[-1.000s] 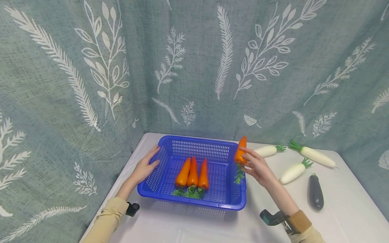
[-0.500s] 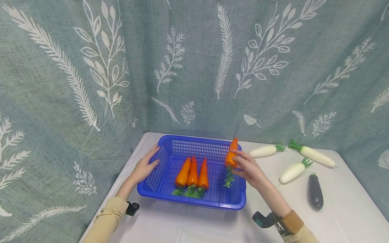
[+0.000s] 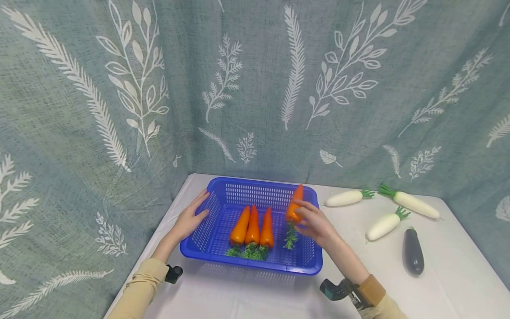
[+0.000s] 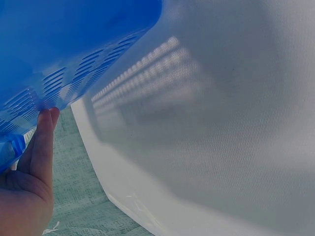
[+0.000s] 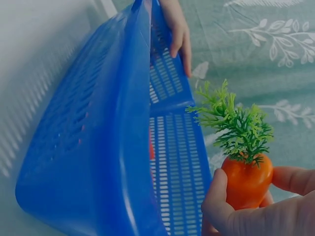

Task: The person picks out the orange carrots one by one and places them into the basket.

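Observation:
A blue plastic basket (image 3: 251, 266) with slotted walls stands on the table. My left hand (image 3: 190, 220) holds its left rim; in the left wrist view, straight fingers (image 4: 43, 142) lie against the outer wall. Over the basket's right part, my right hand (image 3: 316, 223) grips an orange carrot (image 3: 294, 212), tip up and away, leafy green top hanging down. The right wrist view shows thumb and fingers on either side of this carrot (image 5: 246, 184). Inside the basket lie three more carrots, a left one (image 3: 241, 227), a middle one (image 3: 253, 228) and a right one (image 3: 267, 229), side by side.
Right of the basket lie three white radishes: one at the back (image 3: 346, 198), one farther right (image 3: 416, 206) and one nearer (image 3: 384, 227). A dark eggplant (image 3: 413, 252) lies beside them on the white-covered table (image 3: 446, 274). A green patterned curtain (image 3: 263, 110) hangs behind.
My right hand has carried the carrot leftward from the basket's right rim to over its inside. My left hand, the basket and the other carrots have stayed in place.

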